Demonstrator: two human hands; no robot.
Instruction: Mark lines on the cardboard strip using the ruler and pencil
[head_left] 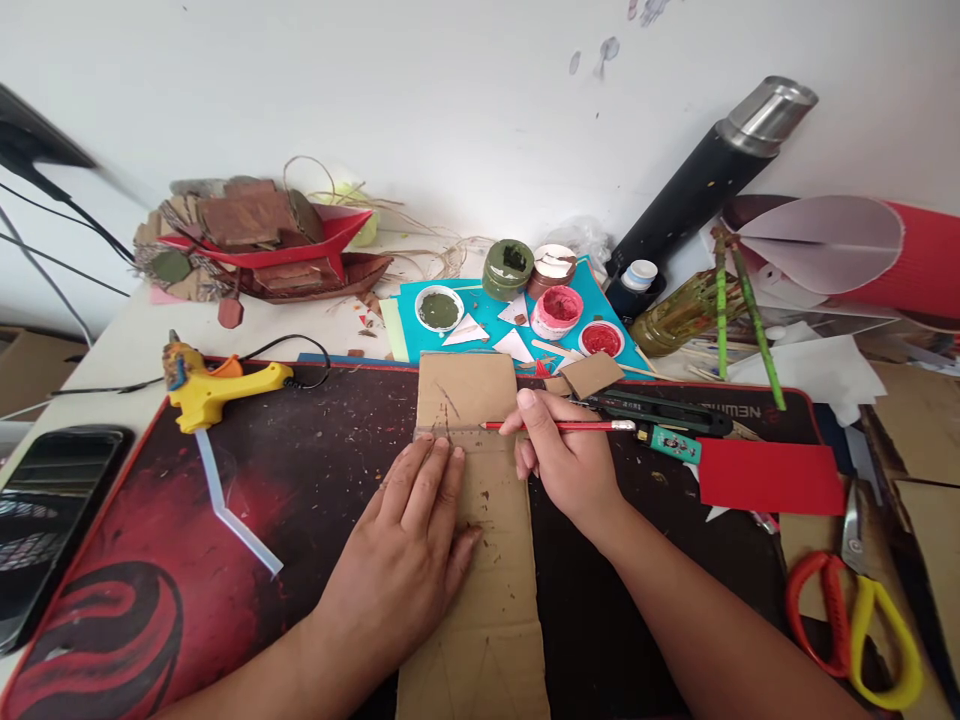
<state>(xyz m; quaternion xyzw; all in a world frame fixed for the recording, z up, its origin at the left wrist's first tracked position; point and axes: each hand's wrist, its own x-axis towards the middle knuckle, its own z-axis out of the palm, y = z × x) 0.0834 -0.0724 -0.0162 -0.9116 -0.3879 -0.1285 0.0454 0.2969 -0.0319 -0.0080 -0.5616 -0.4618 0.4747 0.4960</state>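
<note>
A long strip of brown cardboard (502, 560) lies lengthwise in front of me, with faint pencil lines near its close end. Across its upper part sits a clear ruler (469, 437). My left hand (412, 520) lies flat on the cardboard, fingers stretched out, their tips pressing the ruler's edge. A red pencil (592, 426) is pinched in my right hand (566, 455), its tip pointing left, just by the ruler. Whether the tip touches the cardboard I cannot tell. Right of that hand are a small cardboard piece (592, 374) and a black utility knife (660, 410).
At left are a yellow glue gun (217, 390) with a glue stick and a black phone (60, 520). Behind stand a model boat (277, 240) and paint pots (556, 312) on blue paper. Scissors (832, 610), red card (772, 476) and a thermos (697, 180) are at right.
</note>
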